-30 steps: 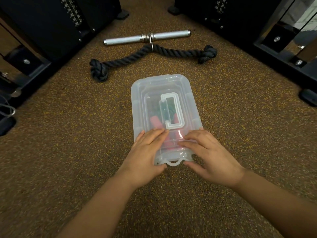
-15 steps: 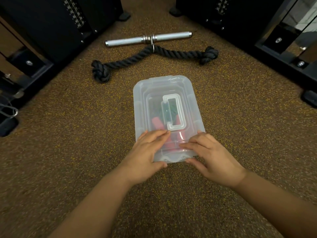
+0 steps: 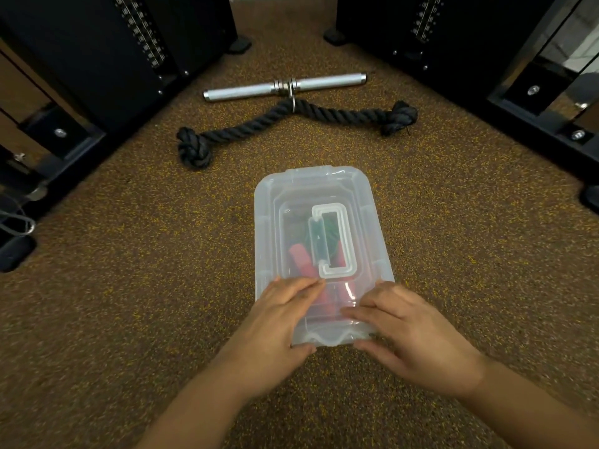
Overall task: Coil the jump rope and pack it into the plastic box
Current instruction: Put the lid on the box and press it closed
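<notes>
A clear plastic box [image 3: 366, 202] lies on the speckled brown floor with its lid on and a white carry handle [image 3: 343, 243] flat on top. Through the lid I see the jump rope [image 3: 303, 260]: red handles and a dark green cord. My left hand [image 3: 282, 314] rests flat on the near left part of the lid, fingers straight, thumb at the near edge. My right hand [image 3: 402, 325] lies on the near right part, fingers on the lid and thumb under the near rim beside the front latch [image 3: 327, 338].
A thick black knotted rope [image 3: 291, 121] and a metal bar handle [image 3: 285, 85] lie on the floor beyond the box. Black weight-machine frames stand at the left [image 3: 97, 59] and right [image 3: 470, 43].
Both hands stayed on the near end of the lid. The wavy front latch, raised a second ago, now lies along the near edge. The view shifted slightly.
</notes>
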A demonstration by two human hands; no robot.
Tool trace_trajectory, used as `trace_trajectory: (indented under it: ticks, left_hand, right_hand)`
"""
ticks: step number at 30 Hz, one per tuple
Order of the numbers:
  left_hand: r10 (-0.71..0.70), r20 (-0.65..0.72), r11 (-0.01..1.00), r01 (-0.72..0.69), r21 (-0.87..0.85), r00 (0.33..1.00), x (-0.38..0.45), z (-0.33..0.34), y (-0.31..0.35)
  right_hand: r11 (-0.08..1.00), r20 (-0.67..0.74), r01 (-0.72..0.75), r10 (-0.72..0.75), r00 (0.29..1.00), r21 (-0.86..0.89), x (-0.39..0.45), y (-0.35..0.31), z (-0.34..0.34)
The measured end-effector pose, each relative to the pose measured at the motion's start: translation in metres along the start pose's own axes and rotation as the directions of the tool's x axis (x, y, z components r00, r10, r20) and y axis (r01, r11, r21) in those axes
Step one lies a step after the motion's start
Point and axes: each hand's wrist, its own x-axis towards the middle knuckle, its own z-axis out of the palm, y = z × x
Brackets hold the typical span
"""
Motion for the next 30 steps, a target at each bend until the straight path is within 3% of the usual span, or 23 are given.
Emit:
trace_trajectory:
  ticks: [4,8,10,14,19,23,27,30]
  left_hand:
    - [0.023,-0.076,0.998,-0.028,-0.063,0.997,0.013,-0.011,-0.004]
    - [-0.059,-0.296,0.998,0.063,0.005,0.953,0.061,-0.029,-0.016]
    - [-0.13,-0.319,0.988,0.148,0.032,0.939,0.094,-0.037,-0.022]
    - [-0.182,-0.316,0.969,0.225,0.104,0.931,0.15,-0.046,-0.034]
    - [-0.188,-0.366,0.93,0.286,0.233,0.911,0.169,-0.039,-0.039]
    - [-0.171,-0.397,0.923,0.288,0.255,0.902,0.166,-0.034,-0.039]
    - [-0.179,-0.38,0.919,0.292,0.265,0.907,0.166,-0.035,-0.039]
    - [-0.191,-0.368,0.925,0.292,0.242,0.91,0.165,-0.036,-0.039]
  right_hand:
    - [0.995,-0.075,-0.004,0.012,0.997,0.103,0.021,0.009,-0.015]
    - [0.943,-0.274,-0.205,0.277,0.921,0.262,0.078,0.037,-0.03]
    - [0.894,-0.296,-0.324,0.414,0.861,0.309,0.114,0.055,-0.032]
    - [0.676,0.0,-0.624,0.679,0.734,0.392,0.177,0.082,-0.039]
    - [0.442,0.34,-0.8,0.74,0.581,0.406,0.217,0.108,-0.033]
    - [0.351,0.502,-0.817,0.657,0.563,0.458,0.226,0.115,-0.03]
    - [0.251,0.695,-0.824,0.447,0.564,0.507,0.225,0.126,-0.031]
    - [0.189,0.734,-0.821,0.371,0.568,0.54,0.221,0.137,-0.029]
